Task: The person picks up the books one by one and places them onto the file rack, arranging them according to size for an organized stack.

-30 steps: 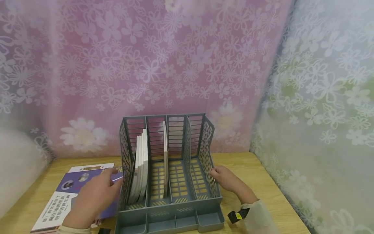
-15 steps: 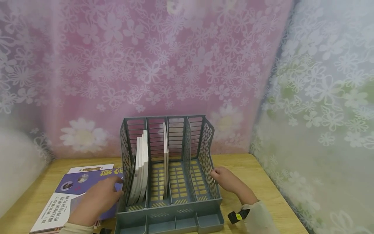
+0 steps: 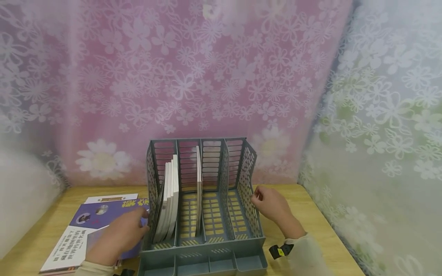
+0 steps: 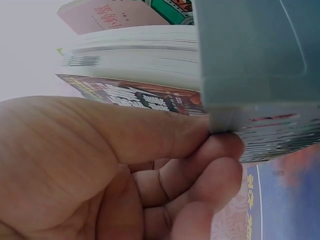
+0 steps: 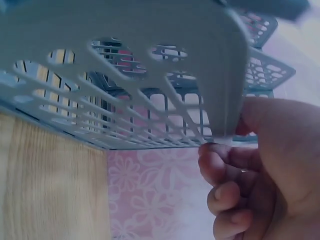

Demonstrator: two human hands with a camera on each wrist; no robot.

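Observation:
A grey-green desktop file rack [image 3: 203, 248] stands on the wooden table, with slotted dividers and small front trays. My left hand [image 3: 119, 235] is at its left side wall. In the left wrist view, the thumb and forefinger pinch the wall's front edge [image 4: 250, 65], the other fingers curled below. Across the rack, my right hand [image 3: 276, 207] holds the right wall [image 5: 220, 95] by its front edge, between thumb and forefinger. Several books [image 3: 170, 203] lean upright in the leftmost compartment. Thinner books [image 3: 199, 180] stand in the second, by its divider.
A stack of books with a purple and white cover [image 3: 91, 214] lies flat on the table, left of the rack and partly under my left forearm. Behind the table hangs a pink floral curtain [image 3: 207, 96]; a pale floral one [image 3: 380, 172] borders the right side.
My left hand's fingers have closed in on the rack's left wall from a more spread pose. The right hand has risen slightly along the right wall. The whole view has shifted a little.

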